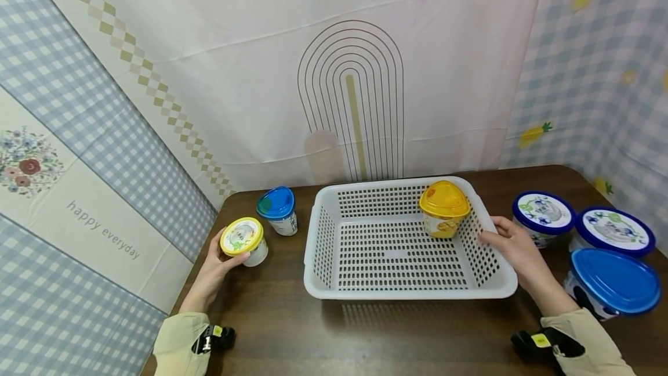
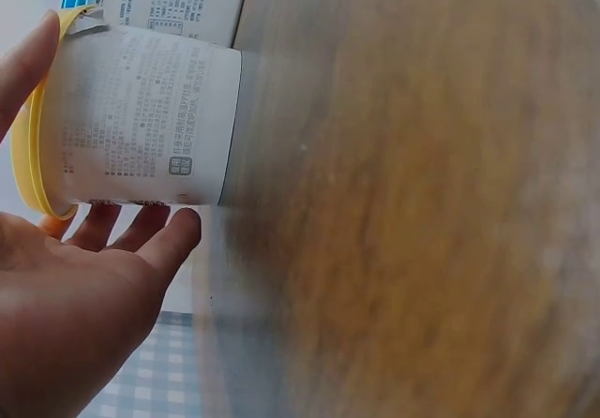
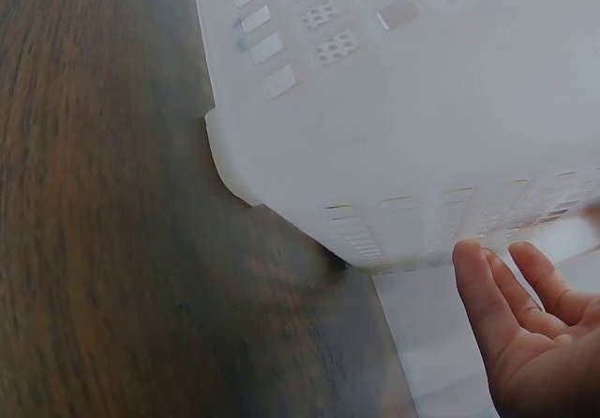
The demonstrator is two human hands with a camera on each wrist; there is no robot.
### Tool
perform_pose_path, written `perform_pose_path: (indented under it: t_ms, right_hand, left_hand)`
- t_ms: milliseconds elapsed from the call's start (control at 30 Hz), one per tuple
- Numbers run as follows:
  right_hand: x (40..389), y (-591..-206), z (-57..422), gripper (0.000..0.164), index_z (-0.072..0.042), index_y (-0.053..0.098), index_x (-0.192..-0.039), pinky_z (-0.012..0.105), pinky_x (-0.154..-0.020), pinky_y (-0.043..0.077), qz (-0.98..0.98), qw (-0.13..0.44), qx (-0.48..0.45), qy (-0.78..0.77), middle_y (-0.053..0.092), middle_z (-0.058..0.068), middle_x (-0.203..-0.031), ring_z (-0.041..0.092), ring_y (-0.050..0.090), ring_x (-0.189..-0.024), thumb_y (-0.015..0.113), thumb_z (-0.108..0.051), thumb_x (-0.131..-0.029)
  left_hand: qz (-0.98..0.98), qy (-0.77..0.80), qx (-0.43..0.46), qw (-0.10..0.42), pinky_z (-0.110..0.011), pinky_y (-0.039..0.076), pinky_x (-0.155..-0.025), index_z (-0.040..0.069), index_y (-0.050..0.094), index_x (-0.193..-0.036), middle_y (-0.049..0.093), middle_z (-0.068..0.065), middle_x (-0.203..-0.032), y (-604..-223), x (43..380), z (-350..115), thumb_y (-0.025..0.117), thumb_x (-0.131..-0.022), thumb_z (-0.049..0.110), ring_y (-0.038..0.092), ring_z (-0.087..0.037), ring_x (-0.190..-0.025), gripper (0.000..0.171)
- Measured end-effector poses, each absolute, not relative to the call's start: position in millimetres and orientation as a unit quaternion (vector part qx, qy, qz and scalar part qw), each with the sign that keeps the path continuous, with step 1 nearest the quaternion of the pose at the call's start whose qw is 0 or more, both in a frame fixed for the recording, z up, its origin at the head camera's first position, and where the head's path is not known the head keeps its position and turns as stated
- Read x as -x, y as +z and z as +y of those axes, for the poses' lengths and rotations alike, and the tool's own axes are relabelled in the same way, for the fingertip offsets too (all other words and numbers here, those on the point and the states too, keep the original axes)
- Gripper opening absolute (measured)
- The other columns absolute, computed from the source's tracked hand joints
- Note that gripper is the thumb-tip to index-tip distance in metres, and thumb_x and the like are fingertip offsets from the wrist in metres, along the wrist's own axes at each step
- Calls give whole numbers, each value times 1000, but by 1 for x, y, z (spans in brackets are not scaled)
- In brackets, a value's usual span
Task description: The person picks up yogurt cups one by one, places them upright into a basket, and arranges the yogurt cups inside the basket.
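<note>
My left hand (image 1: 216, 268) grips a white tub with a yellow-rimmed lid (image 1: 242, 235), thumb and fingers on opposite sides. In the left wrist view the tub (image 2: 150, 118) shows grey print on its side, its base close to the table. Just behind it stands a small blue-lidded cup (image 1: 277, 204). My right hand (image 1: 516, 248) holds the right rim of a white perforated plastic basket (image 1: 402, 293), with the thumb over the rim and the fingers outside. Inside the basket, at its right end, stands a yellow-lidded tub (image 1: 443, 208).
Right of the basket stand two tubs with dark-blue-rimmed lids, one nearer (image 1: 543, 213) and one farther right (image 1: 616, 231), plus a larger tub with a blue lid (image 1: 616, 280). Printed cloth (image 1: 261, 74) hangs behind the brown wooden table (image 1: 365, 341).
</note>
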State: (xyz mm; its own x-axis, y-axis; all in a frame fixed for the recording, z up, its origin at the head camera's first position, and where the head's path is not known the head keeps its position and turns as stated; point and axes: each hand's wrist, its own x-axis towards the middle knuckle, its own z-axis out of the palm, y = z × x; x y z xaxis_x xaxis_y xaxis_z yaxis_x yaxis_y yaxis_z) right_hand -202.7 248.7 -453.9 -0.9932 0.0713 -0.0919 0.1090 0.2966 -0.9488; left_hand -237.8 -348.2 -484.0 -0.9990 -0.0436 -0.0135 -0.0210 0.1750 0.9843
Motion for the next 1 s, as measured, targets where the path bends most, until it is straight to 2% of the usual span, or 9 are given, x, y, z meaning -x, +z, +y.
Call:
perform_pose_path:
  t_ms: [200, 533, 767, 1000]
  right_hand:
    - [203, -454, 249, 57, 0, 34, -136, 37, -70, 54, 803, 16, -53, -594, 43, 30, -131, 21, 61, -89, 57, -28, -92]
    - [202, -453, 250, 55, 2, 36, -134, 31, -69, 53, 809, 11, -44, -586, 46, 29, -127, 13, 60, -86, 56, -28, -92]
    - [203, -455, 252, 55, 1, 36, -134, 30, -70, 53, 807, 12, -44, -589, 48, 26, -125, 11, 60, -84, 57, -29, -92]
    - [203, -456, 252, 56, 1, 35, -134, 30, -70, 53, 807, 14, -43, -589, 47, 27, -126, 11, 60, -84, 57, -28, -92]
  left_hand:
    - [-770, -638, -29, 15, -21, 30, -95, 17, 6, -147, 22, -7, -144, -481, 234, -348, 71, -82, 12, 28, -19, -126, 93]
    - [-771, -635, -52, 22, -25, 28, -98, 16, 5, -148, 23, -8, -144, -478, 228, -354, 72, -82, 14, 29, -19, -127, 94]
    - [-760, -645, -68, 25, -34, 22, -105, 14, 2, -148, 19, -10, -146, -472, 226, -360, 71, -82, 13, 25, -19, -130, 96]
    - [-741, -667, -69, 32, -22, 31, -95, 15, 4, -148, 19, -8, -146, -463, 220, -365, 69, -83, 11, 25, -18, -130, 92]
